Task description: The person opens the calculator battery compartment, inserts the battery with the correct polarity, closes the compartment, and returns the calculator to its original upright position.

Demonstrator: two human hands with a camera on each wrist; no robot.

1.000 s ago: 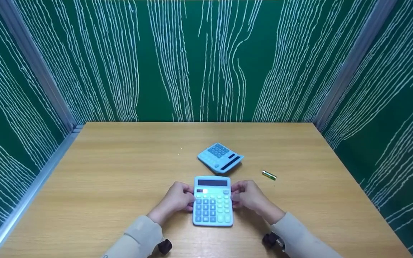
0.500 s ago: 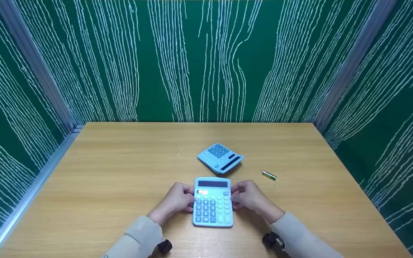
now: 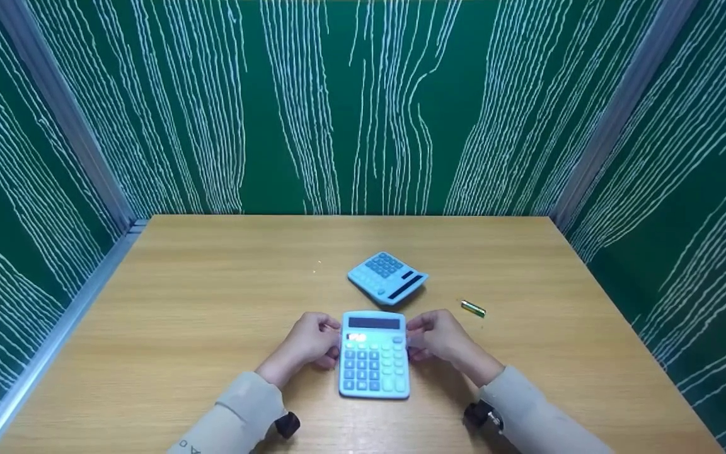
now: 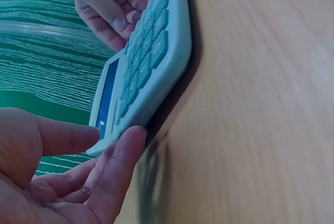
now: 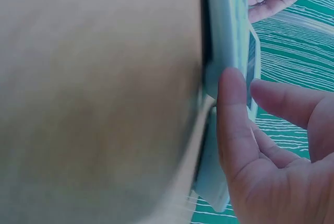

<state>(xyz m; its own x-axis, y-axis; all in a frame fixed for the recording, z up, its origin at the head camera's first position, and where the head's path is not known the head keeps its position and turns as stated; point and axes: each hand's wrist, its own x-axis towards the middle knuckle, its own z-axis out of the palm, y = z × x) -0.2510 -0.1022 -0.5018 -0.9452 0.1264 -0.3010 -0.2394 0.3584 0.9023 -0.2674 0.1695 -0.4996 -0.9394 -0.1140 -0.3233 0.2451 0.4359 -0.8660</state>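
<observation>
A light blue calculator (image 3: 374, 366) lies face up on the table near its front, display end away from me. At its left edge is my left hand (image 3: 314, 339); in the left wrist view that hand's thumb and forefinger stand apart by the display corner. My right hand (image 3: 435, 337) is at the opposite edge. In the right wrist view, its forefinger (image 5: 233, 114) lies along the calculator's side, with the thumb spread from it. Whether the fingertips touch the casing is hard to tell. Just behind sits a second blue calculator (image 3: 385, 277), turned at an angle.
A small green and gold battery (image 3: 473, 308) lies to the right of the second calculator. Tiny white specks (image 3: 316, 266) dot the wooden table (image 3: 212, 284). Green walls (image 3: 287, 126) with white wavy lines enclose the table at the back and sides.
Both hands have shifted slightly toward the far side along the front calculator's edges, their fingers loosening. The front calculator has stayed in nearly the same place; the second calculator and the battery have not moved.
</observation>
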